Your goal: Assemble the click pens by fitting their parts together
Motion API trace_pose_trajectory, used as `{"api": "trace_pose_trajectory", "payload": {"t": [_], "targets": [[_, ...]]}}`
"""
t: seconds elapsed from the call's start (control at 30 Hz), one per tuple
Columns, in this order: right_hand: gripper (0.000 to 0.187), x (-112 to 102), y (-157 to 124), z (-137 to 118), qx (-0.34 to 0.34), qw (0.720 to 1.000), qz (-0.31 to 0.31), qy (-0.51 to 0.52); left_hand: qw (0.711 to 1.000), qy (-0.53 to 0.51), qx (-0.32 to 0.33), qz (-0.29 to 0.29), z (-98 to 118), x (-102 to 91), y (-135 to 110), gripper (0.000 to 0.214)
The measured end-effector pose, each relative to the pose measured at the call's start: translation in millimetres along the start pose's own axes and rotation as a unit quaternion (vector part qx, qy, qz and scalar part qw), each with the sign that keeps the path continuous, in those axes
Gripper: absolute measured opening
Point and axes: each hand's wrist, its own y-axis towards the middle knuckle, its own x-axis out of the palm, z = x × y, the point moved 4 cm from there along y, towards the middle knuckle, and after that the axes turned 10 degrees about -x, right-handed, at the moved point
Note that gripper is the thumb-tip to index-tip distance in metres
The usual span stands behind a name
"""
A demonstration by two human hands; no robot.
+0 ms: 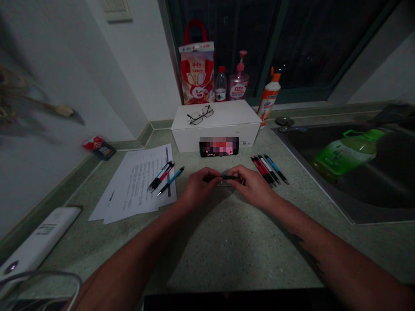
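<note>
My left hand (198, 186) and my right hand (253, 185) meet over the middle of the green counter (227, 242). Both pinch a dark pen (227, 177) held level between them, each hand at one end. Several pens (269, 169) in red, white and blue lie side by side just right of my right hand. Three more pens (164, 177) rest on printed paper sheets (138, 185) left of my left hand.
A white box (217, 129) with glasses (200, 115) on top stands behind my hands. Bottles (238, 82) and a printed bag (197, 73) line the window sill. A sink (356, 172) with a green bottle (343, 153) lies at the right. A white device (39, 242) sits at the left.
</note>
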Motion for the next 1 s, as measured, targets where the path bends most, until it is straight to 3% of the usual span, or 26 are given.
{"api": "trace_pose_trajectory", "payload": {"t": [0.03, 0.1, 0.27, 0.33, 0.53, 0.63, 1.0], "targets": [[0.011, 0.5, 0.2, 0.0, -0.001, 1.000, -0.009, -0.006, 1.000, -0.001, -0.004, -0.001, -0.4, 0.2, 0.4, 0.007], [0.017, 1.4, 0.3, 0.6, 0.001, 1.000, -0.021, -0.011, 1.000, -0.005, -0.007, -0.004, -1.1, 0.8, 1.1, 0.008], [0.021, -0.1, 0.0, 2.9, 0.002, 1.000, 0.018, 0.022, 1.000, -0.002, -0.002, 0.006, -1.8, 0.2, 1.5, 0.005], [0.009, 0.5, 0.2, 2.8, -0.003, 1.000, 0.006, 0.016, 1.000, -0.001, 0.001, 0.002, -1.6, 0.3, 1.1, 0.005], [0.021, 0.6, 1.4, 4.4, 0.005, 1.000, 0.004, 0.020, 1.000, 0.002, 0.005, 0.007, -1.8, -0.6, 0.9, 0.005], [0.012, 1.9, 1.4, 5.0, -0.002, 1.000, -0.008, 0.006, 1.000, 0.001, 0.001, 0.006, -2.7, -0.2, 2.1, 0.005], [0.018, 0.8, 1.5, 1.1, -0.013, 1.000, -0.016, 0.000, 1.000, 0.002, -0.021, 0.001, -2.7, 1.1, 1.9, 0.006]]}}
